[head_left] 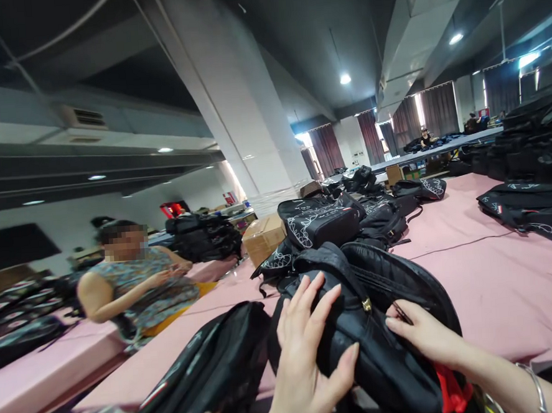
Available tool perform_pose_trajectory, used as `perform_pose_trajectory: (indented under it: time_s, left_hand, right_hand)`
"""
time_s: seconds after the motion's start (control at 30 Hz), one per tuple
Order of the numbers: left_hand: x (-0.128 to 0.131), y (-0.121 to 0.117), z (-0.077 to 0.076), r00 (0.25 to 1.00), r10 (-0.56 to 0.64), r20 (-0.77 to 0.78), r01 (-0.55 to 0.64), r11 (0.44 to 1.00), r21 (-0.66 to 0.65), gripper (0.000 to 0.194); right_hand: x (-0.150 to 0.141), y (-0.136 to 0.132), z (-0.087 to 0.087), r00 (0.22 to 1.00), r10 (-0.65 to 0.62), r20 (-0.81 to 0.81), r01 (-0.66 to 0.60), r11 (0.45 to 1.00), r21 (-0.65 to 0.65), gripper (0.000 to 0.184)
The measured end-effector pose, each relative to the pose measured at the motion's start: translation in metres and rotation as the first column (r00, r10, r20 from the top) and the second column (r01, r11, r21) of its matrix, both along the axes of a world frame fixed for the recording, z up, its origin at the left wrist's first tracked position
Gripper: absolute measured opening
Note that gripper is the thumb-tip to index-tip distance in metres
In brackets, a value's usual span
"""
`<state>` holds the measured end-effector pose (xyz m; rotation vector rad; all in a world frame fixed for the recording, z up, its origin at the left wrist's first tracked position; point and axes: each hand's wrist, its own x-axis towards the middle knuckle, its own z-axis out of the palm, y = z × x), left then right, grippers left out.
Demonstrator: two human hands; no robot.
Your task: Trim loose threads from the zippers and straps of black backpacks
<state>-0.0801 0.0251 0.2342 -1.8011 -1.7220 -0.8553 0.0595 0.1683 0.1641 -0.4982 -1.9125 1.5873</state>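
1. Stretching broad and flat, the long pink-covered table (501, 292) is left open to the right, where sideways room is offered; its near edge is seen low on the right, so a slide toward the wearer would have to be kept short.
2. Behind, the way is blocked by a heap of black backpacks with white scribbled print (324, 225); to the left, little room is left by a long black fabric bag (215, 360).
3. Between them, at the near side, the open black fabric backpack (382, 343) is found. Soft, slightly padded and floppy handling is judged likely, with moderate weight; it is best taken by the body, as the raised curved flap (414, 279) would probably fold.
4. Over its front, the left hand (297, 355) is spread wide, nothing being clasped.
5. By the opening, the right hand (424, 334) is pinched narrow around a slim dark item (402, 311), whose kind cannot be told.
6. Under it, a crumpled red cloth piece (451, 392) is seen, where snagging could happen.
7. Smallest, a brass-coloured zip pull (367, 304) is offered as a fingertip hold.
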Motion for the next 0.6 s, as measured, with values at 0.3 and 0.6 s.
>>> perform_pose_trajectory:
  time_s: [0.3, 0.6]
  left_hand:
    - [-0.035, 0.026, 0.003, 0.979, -0.166, 0.114, 0.167, 0.986, 0.004, 0.034]
    - [0.008, 0.029, 0.032, 0.979, -0.094, -0.180, 0.092, 0.996, -0.017, 0.039]
  right_hand:
    - [0.019, -0.004, 0.000, 0.906, -0.244, -0.346, 0.150, 0.949, -0.278, 0.034]
    - [0.012, 0.003, -0.012, 0.856, -0.427, -0.292, 0.471, 0.877, 0.097, 0.027]
